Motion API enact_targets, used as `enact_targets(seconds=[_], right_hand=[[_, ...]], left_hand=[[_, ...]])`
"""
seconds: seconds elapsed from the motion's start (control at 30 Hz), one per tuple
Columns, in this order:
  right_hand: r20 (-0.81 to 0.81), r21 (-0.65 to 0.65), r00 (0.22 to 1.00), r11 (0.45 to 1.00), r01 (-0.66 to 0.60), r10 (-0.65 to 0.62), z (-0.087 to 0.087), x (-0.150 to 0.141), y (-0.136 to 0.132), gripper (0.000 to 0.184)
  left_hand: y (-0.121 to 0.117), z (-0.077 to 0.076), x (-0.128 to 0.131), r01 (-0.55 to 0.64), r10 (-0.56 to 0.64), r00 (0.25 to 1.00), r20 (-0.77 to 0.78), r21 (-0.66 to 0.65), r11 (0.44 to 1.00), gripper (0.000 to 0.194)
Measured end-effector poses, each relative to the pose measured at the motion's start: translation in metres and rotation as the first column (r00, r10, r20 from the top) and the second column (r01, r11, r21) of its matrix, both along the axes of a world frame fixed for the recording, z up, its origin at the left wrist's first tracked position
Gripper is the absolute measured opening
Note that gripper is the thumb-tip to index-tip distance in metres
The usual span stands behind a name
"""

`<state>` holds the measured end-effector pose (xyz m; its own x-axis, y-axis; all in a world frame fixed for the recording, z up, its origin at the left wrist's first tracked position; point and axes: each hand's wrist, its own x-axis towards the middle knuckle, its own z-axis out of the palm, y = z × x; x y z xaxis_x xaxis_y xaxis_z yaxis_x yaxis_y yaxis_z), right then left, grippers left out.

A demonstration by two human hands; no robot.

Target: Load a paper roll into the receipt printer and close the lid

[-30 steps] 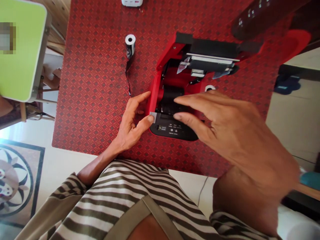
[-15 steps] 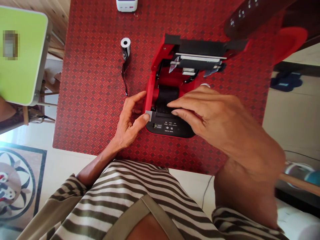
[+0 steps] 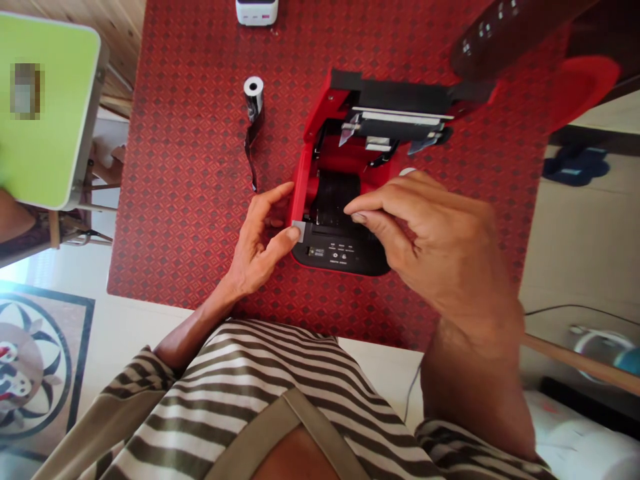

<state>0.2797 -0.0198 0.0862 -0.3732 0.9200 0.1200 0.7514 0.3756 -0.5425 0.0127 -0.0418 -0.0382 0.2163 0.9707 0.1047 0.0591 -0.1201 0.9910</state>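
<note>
A red printer (image 3: 301, 175) stands on a red patterned tablecloth (image 3: 190, 200) with its lid (image 3: 395, 100) swung up and back. Its black control panel (image 3: 335, 253) faces me. My left hand (image 3: 257, 247) rests against the printer's left front corner: the thumb presses a grey tab (image 3: 299, 230), the index finger lies along the red side, and the fingers are apart. My right hand (image 3: 430, 240) hovers over the front of the dark inner bay (image 3: 335, 190). Its thumb and fingertips are pinched together there, and what they pinch is hidden.
A small paper roll (image 3: 253, 90) stands left of the printer, trailing a dark strip (image 3: 249, 153). A white device (image 3: 257, 10) sits at the far edge. A long black object (image 3: 500, 33) and a red shape (image 3: 580, 87) lie at the right. A green tabletop (image 3: 45, 107) is off left.
My right hand has drawn in from flat, stretched fingers to a pinch at the bay's front edge. My left hand has stayed on the printer's corner.
</note>
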Motion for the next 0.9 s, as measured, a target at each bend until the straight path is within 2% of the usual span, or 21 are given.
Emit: enact_targets(seconds=[0.17, 0.33, 0.43, 0.53, 0.67, 0.77, 0.83, 0.9], right_hand=[[-0.053, 0.026, 0.994, 0.995, 0.095, -0.093, -0.006, -0.002, -0.007, 0.036], [-0.162, 0.127, 0.987, 0.992, 0.005, 0.015, -0.016, 0.004, -0.006, 0.014], [-0.168, 0.043, 0.983, 0.996, -0.072, 0.078, -0.018, 0.007, -0.006, 0.022], [-0.145, -0.048, 0.986, 0.994, -0.094, 0.086, -0.015, 0.009, -0.005, 0.03], [-0.129, -0.102, 0.987, 0.988, -0.112, 0.098, -0.008, 0.015, 0.0, 0.033], [-0.137, -0.129, 0.981, 0.98, -0.152, 0.134, -0.005, 0.02, 0.006, 0.034], [-0.135, -0.148, 0.98, 0.975, -0.168, 0.149, -0.004, 0.021, 0.01, 0.035], [-0.132, -0.169, 0.977, 0.968, -0.186, 0.165, -0.004, 0.022, 0.014, 0.034]], left_hand=[[0.002, 0.0, -0.003, 0.008, -0.008, 0.999, -0.043, -0.008, 1.0, 0.08], [0.002, -0.003, -0.003, 0.006, -0.005, 0.999, -0.035, 0.021, 1.0, 0.078], [0.002, -0.005, -0.003, 0.002, -0.001, 1.0, -0.024, 0.04, 0.999, 0.074], [0.002, -0.006, -0.003, 0.004, -0.002, 1.0, -0.027, 0.045, 0.999, 0.075], [0.001, -0.009, -0.004, 0.008, -0.008, 1.0, -0.016, 0.035, 0.999, 0.076], [-0.001, -0.005, -0.004, 0.009, -0.008, 0.999, -0.035, 0.021, 1.0, 0.074], [-0.002, 0.003, -0.005, -0.022, 0.031, 0.996, -0.089, 0.1, 0.995, 0.075], [-0.002, 0.016, -0.005, -0.043, 0.081, 0.986, -0.147, 0.245, 0.969, 0.08]])
